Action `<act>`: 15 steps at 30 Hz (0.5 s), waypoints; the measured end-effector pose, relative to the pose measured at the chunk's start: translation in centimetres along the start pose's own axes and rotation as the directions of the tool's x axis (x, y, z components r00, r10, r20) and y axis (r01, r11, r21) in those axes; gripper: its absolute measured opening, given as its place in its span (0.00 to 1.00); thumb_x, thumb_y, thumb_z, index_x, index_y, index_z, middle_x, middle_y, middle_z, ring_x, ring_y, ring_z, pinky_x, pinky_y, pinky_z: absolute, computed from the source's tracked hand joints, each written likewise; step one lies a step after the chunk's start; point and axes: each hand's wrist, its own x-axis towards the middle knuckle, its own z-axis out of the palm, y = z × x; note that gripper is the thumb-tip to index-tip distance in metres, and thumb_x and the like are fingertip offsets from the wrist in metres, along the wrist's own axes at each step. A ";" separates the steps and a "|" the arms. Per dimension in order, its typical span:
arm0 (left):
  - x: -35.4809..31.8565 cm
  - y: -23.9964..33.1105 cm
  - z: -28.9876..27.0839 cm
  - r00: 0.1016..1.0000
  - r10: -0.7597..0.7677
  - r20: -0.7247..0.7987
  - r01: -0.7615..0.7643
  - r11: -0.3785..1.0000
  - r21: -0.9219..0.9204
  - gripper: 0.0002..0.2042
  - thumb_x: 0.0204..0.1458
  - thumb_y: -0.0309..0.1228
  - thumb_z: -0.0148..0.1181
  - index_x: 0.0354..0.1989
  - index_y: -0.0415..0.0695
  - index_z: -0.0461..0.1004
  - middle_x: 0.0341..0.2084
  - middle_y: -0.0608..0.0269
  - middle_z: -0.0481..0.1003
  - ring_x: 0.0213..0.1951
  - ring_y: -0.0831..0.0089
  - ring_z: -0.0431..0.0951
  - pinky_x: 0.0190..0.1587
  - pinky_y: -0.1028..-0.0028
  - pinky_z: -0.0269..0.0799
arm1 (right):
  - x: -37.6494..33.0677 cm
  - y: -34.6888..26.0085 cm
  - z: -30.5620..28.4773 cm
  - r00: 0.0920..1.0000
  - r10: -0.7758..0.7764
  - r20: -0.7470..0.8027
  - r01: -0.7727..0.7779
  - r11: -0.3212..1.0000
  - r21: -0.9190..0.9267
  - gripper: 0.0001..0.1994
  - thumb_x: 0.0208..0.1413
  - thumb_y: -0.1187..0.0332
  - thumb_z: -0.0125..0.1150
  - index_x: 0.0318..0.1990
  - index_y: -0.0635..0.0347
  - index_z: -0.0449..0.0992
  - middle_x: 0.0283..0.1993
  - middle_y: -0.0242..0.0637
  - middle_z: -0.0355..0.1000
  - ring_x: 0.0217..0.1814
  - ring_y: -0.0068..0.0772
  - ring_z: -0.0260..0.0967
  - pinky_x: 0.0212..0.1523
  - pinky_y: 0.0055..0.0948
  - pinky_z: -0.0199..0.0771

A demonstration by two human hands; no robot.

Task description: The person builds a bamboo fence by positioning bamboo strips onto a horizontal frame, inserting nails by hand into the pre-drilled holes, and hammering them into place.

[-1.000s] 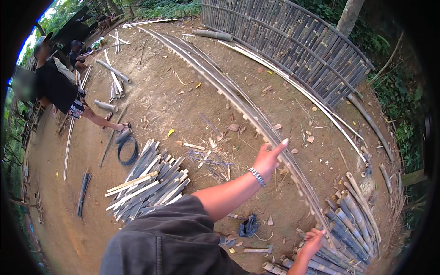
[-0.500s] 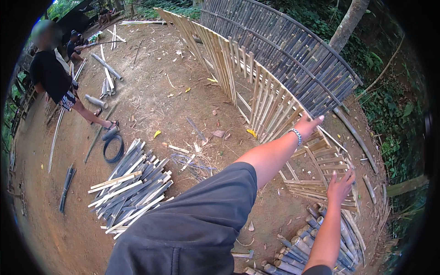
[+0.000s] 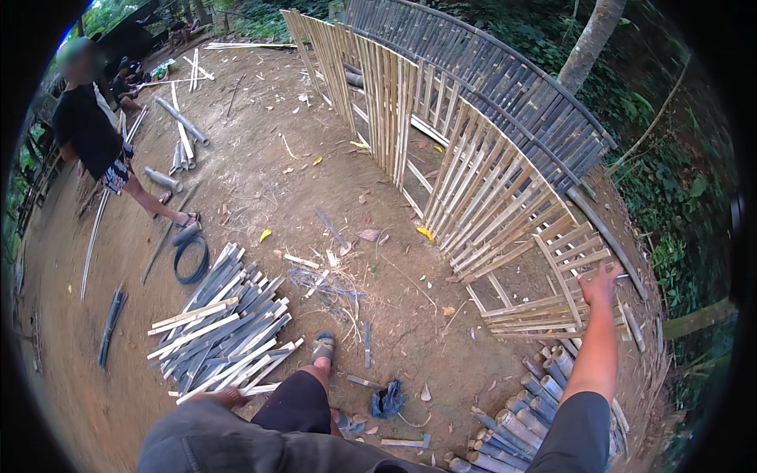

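Observation:
My right hand [image 3: 598, 284] is at the near right end of a pale bamboo slat fence panel [image 3: 498, 206], its fingers curled on the top edge. The panel stands on the ground and curves away toward the far side. My left hand [image 3: 227, 396] is low at the left, beside a pile of split bamboo slats [image 3: 217, 335]. My sleeve and the slats partly cover it, and its fingers cannot be made out.
Behind the fence panel leans a dark bamboo panel [image 3: 493, 87]. Cut bamboo poles [image 3: 520, 422] lie at the lower right, near a hatchet [image 3: 406, 442] and a black plastic bag [image 3: 388, 400]. A person [image 3: 91, 126] stands at the left by a black coil [image 3: 191, 260]; others sit farther back.
My left hand has let go of the fence panel's top edge and swung down left to the slat pile. My right hand has moved slightly up along the panel's end.

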 end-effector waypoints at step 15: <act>-10.9 26.6 -20.8 0.694 0.588 -0.416 -0.720 0.551 -0.422 0.32 0.63 0.52 0.58 0.64 0.35 0.72 0.60 0.44 0.76 0.62 0.54 0.75 0.65 0.64 0.68 | 5.1 0.3 -0.7 0.969 0.167 0.183 -0.159 0.986 -0.060 0.47 0.48 0.60 0.79 0.75 0.50 0.58 0.82 0.50 0.33 0.72 0.60 0.63 0.70 0.48 0.68</act>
